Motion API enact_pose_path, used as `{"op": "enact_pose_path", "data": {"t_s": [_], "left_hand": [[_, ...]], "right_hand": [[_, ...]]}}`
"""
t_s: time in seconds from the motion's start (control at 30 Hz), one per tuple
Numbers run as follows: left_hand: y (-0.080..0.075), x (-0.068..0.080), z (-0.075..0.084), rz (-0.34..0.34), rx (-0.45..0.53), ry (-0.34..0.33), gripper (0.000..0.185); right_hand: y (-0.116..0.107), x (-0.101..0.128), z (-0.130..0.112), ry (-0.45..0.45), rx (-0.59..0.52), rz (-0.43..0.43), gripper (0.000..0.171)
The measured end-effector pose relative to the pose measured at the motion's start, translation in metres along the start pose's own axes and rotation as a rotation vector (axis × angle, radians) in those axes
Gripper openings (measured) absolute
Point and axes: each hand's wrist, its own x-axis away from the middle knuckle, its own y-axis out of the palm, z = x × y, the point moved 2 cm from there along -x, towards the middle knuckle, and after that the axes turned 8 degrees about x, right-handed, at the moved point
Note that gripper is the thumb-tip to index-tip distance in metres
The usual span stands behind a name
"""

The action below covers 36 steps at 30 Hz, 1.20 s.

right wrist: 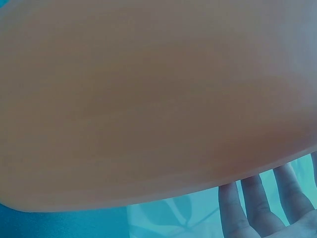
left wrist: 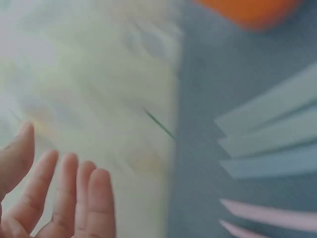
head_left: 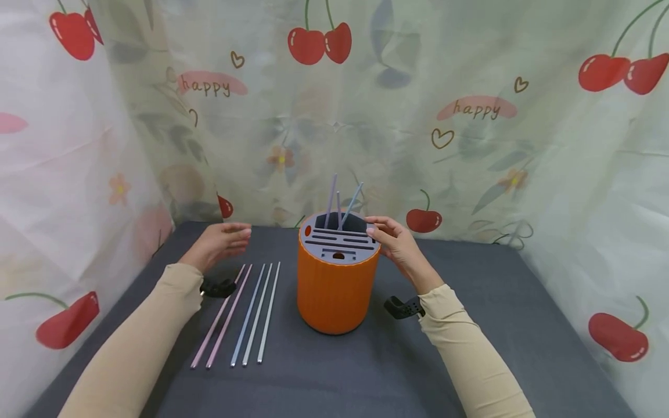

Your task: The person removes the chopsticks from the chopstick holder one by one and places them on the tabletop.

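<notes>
An orange round holder with a grey slotted top stands mid-table; three pastel sticks poke out of its rear opening. My right hand rests against the holder's upper right rim with fingers fairly straight; the holder's orange wall fills the right wrist view, my fingers below it. Several pastel sticks lie in a row on the dark cloth left of the holder. My left hand hovers open above their far ends, holding nothing; its fingers show relaxed in the left wrist view beside the sticks.
A dark grey cloth covers the table. Cherry-print curtains wall in the back and both sides. A black wrist strap sits on each forearm.
</notes>
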Motion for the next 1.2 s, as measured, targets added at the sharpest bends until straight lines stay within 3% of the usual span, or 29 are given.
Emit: {"op": "enact_pose_path", "data": {"t_s": [0.2, 0.3, 0.4, 0.57, 0.73, 0.87, 1.2], "left_hand": [[0.047, 0.020, 0.070, -0.038, 0.141, 0.211, 0.049], [0.075, 0.029, 0.093, -0.091, 0.191, 0.283, 0.045], [0.101, 0.036, 0.107, -0.140, 0.204, 0.322, 0.042], [0.133, 0.035, 0.113, -0.197, 0.210, 0.322, 0.036], [0.151, 0.030, 0.110, -0.233, 0.199, 0.265, 0.034], [0.159, 0.027, 0.107, -0.224, 0.151, 0.246, 0.030], [0.162, 0.024, 0.103, -0.222, 0.034, 0.277, 0.026]], "right_hand": [[-0.001, 0.000, 0.000, -0.001, -0.002, -0.004, 0.039], [-0.001, -0.001, 0.000, -0.003, -0.002, -0.006, 0.039], [-0.001, 0.000, 0.000, -0.001, 0.001, -0.002, 0.039], [-0.001, -0.001, 0.000, 0.007, 0.001, 0.003, 0.035], [0.000, -0.001, 0.000, 0.004, 0.002, 0.002, 0.036], [0.000, -0.001, 0.000, -0.004, 0.005, 0.001, 0.039], [0.000, 0.000, -0.001, -0.004, -0.001, -0.004, 0.038]]}}
